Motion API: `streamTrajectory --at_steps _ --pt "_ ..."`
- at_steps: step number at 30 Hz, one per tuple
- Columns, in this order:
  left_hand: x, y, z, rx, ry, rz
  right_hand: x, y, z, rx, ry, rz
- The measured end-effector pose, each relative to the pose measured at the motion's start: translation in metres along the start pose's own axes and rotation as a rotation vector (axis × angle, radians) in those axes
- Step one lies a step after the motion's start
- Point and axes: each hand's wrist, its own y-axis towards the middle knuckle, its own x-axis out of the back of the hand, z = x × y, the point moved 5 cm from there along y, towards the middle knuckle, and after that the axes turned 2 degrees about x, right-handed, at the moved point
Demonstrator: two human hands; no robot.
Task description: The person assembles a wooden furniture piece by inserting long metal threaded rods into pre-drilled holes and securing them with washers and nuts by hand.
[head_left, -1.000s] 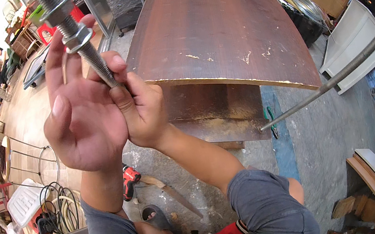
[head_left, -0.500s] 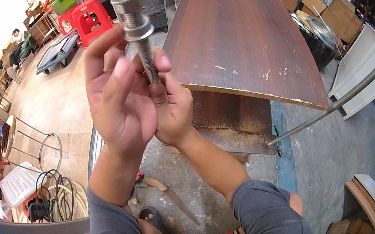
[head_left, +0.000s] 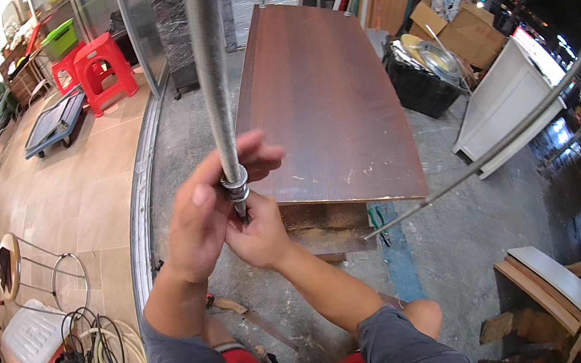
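Both hands on a threaded rod, working the nut near its bottom end

Left hand (head_left: 202, 221) fingers pinch the nut (head_left: 236, 187); right hand (head_left: 262, 229) is clenched round the threaded rod (head_left: 214, 80) tip. I'd keep the rod steady and spin only the nut. Rod stands near-upright, long axis vertical, above the floor just off the brown tabletop (head_left: 324, 101)'s near left corner.

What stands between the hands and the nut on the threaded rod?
Nothing visible does. The left hand has fingers directly on the nut on the threaded rod, and the right hand grips the rod's lower end.
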Motion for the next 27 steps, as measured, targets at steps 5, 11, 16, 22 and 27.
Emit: streamTrajectory --at_steps 5,11,16,22,27 --pt "0.010 -0.072 -0.016 -0.134 -0.126 -0.057 -0.017 -0.004 0.000 -0.177 -0.033 -0.217" --pt "0.016 -0.043 -0.026 -0.193 0.076 -0.312 -0.013 -0.005 -0.003 -0.089 -0.144 -0.200" --pt "0.021 -0.081 -0.016 -0.020 -0.164 -0.087 -0.015 -0.006 -0.011 -0.107 -0.040 -0.335" --pt "0.022 -0.060 -0.034 -0.122 0.150 -0.093 -0.028 -0.005 -0.006 -0.170 -0.169 -0.466" --pt "0.010 -0.101 -0.040 -0.143 0.180 0.116 -0.010 -0.012 -0.026 -0.062 -0.302 -0.389"
